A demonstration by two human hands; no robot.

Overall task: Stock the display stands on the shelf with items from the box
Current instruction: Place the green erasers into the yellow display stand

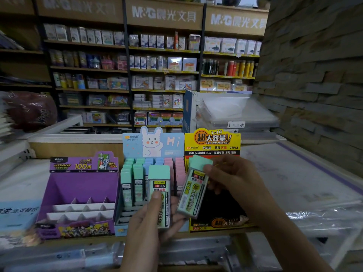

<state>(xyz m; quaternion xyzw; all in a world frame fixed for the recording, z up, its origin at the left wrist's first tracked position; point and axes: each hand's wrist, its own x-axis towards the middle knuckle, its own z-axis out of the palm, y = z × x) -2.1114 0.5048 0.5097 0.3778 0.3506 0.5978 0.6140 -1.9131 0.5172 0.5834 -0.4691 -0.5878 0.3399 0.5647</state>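
step: stocking under way, as i read it – a lead case in each hand, neither yet in a slot.
left hand (145, 228): left of the yellow stand (212, 142), low in front of the bunny stand (151, 142); thumb pressed on the face of the left case (159, 193), fingers curled behind it, pinching it.
right hand (231, 179): over the yellow stand's dark well; fingers pinching the right case (193, 191) just below its mint cap.
left case: upright, long axis vertical, cap up, label towards the camera.
right case: tilted, long axis on a diagonal – cap up and leaning right, base down and left, just above the yellow stand's front lip.
match: both labels read 2b 0.5, as the yellow stand's header does, so that stand is likely the target.
next move: swing the right case upright, lower it base first into the well, then loosen the fingers; the left case would follow.
other stands: the bunny stand is largely full of pastel cases; the purple stand (82, 183), further left of the yellow stand, shows bare dividers.
shelf (196, 235): carries all three stands along its front edge.
box: i cannot pick it out.
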